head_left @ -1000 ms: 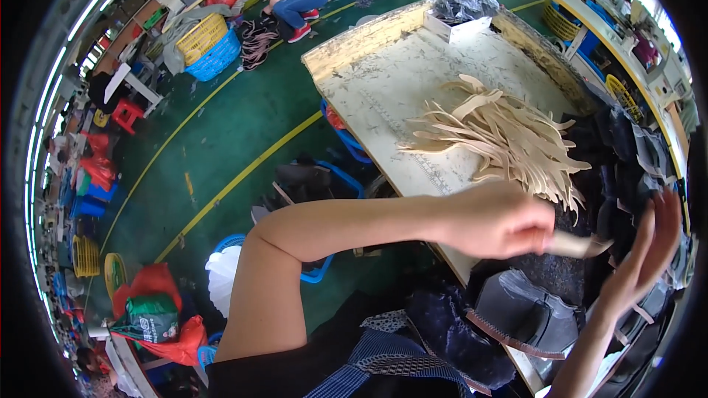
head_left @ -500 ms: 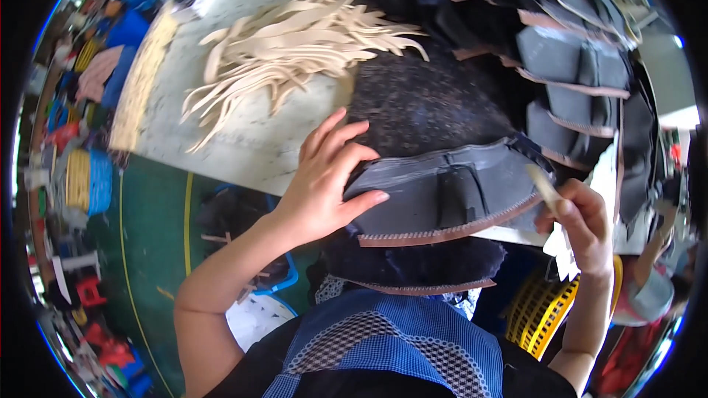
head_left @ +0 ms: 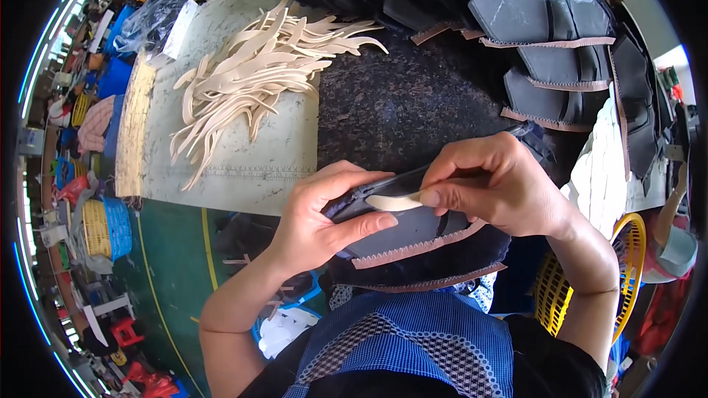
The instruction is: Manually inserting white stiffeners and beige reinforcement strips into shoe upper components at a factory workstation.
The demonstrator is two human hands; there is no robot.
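"While your right hand (head_left: 501,191) pinches a cream strip (head_left: 394,203) between thumb and forefinger, where does its other end lie?"

"By the upper edge of the grey panel (head_left: 402,234), close to your left thumb. Your left hand (head_left: 317,206) is clamped on that panel's left end, thumb across the face, fingers behind."

"Why hold it so?"

"Probably to steady the panel and keep its upper edge exposed to you. You have it at the worktable (head_left: 287,133)'s near edge, likely for comfort."

"What lies farther out?"

"Beyond your hands, a dark mat (head_left: 398,103). Loose strips (head_left: 251,66) fan out toward the left edge, seemingly placed for easy reach. Stitched panels (head_left: 546,15) overlap toward the right edge, and a white box (head_left: 174,33) sits at the far left corner."

"Anything in your way?"

"Your right hand hides part of the panel. A dark furry piece (head_left: 450,262) bunches beneath it, and a yellow basket (head_left: 552,302) stands beside you, on your right."
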